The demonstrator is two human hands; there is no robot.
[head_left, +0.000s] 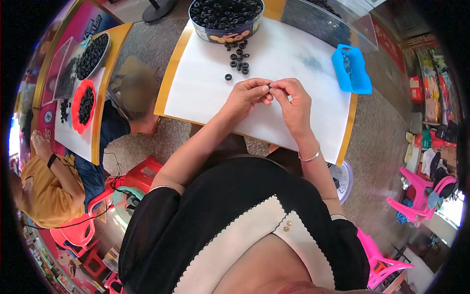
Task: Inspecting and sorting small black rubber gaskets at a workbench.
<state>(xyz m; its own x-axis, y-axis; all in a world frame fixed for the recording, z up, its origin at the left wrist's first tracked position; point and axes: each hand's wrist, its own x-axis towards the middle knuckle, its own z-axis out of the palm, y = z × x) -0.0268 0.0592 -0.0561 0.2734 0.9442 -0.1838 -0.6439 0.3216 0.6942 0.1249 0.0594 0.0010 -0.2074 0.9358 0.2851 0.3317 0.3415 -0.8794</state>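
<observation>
My left hand (246,99) and my right hand (295,105) meet above the front half of a white-topped table (196,95). Both pinch one small black piece (269,86) between thumbs and fingertips; it looks like the loose rings, though the fingers cover most of it. Just beyond my left hand lies a single black ring (228,77). Farther back, several more black rings (239,63) are scattered in a trail leading up to a round tin (226,37) heaped with the same pieces.
A blue plastic tray (363,73) stands at the table's right edge, beside a clear plastic bin (318,24) at the back. Left, a person in a yellow shirt (54,188) sits at another table with a red bowl (76,105) of black pieces. Pink and red chairs stand around.
</observation>
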